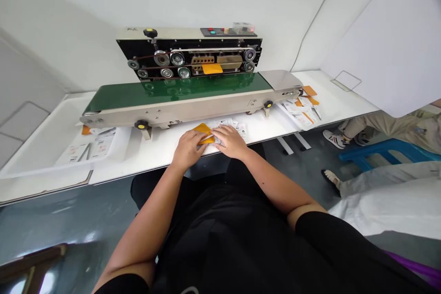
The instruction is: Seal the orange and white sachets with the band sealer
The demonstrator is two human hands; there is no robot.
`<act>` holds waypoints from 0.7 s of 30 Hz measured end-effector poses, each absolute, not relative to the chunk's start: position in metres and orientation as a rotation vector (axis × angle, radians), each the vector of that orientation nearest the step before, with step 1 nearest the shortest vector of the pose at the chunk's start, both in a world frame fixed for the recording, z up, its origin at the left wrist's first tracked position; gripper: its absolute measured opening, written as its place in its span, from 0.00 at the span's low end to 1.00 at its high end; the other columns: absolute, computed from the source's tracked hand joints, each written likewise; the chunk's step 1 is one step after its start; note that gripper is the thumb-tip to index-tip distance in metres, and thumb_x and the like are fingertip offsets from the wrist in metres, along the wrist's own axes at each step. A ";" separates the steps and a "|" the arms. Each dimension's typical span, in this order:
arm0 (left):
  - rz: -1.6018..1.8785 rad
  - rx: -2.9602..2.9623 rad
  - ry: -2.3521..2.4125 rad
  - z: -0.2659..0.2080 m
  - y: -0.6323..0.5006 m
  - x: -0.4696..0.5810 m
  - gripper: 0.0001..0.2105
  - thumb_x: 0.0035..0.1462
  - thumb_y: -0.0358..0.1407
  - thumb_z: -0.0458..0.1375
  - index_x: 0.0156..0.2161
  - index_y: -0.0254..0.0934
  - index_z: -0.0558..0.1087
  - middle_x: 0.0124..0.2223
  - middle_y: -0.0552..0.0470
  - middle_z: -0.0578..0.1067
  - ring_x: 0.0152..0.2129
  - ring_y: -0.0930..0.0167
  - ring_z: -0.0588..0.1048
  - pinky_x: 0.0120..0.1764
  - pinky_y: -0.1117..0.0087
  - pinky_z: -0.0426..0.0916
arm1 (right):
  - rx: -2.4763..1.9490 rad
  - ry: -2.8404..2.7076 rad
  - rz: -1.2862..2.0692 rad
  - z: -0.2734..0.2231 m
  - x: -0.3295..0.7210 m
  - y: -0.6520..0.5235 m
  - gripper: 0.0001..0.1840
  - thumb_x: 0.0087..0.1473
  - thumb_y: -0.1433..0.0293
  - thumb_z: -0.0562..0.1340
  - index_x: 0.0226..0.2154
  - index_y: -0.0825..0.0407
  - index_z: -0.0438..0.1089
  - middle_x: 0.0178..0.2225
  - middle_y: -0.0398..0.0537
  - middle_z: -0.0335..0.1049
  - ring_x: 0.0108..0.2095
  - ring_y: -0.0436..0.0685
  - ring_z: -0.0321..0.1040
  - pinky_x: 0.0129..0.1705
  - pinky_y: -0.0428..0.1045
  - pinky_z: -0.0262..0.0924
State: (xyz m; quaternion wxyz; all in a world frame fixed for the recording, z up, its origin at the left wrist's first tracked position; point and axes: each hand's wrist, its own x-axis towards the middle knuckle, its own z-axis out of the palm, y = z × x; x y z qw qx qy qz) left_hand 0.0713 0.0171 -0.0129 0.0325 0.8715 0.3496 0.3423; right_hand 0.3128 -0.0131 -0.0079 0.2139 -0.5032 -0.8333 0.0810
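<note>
My left hand (189, 148) is closed on the left side of a small orange pouch (202, 127) at the table's front edge. From the other side, my right hand (230, 141) pinches the pouch's right edge, its fingers bent over a white printed piece that is partly hidden. Under and behind my right hand lie several white printed packets (241, 128). Beyond both hands stands a continuous band sealing machine (193, 57) with a green conveyor belt (138, 95). Another orange pouch (212, 69) sticks out of its sealing blocks, above the belt.
On the left, a white tray (119, 147) holds printed packets. Another tray at the right (303, 121) holds white and orange packets. A blue stool (382, 151) and people's legs and shoes (334, 138) are at the right. A wall stands behind the machine.
</note>
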 end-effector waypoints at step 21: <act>1.273 2.223 0.951 -0.018 0.016 0.064 0.09 0.68 0.38 0.61 0.47 0.43 0.82 0.48 0.46 0.84 0.48 0.60 0.81 0.55 0.51 0.78 | -1.439 -2.331 0.219 -0.011 0.313 -0.016 0.30 0.70 0.58 0.57 0.70 0.47 0.66 0.71 0.47 0.62 0.75 0.71 0.50 0.76 0.72 0.42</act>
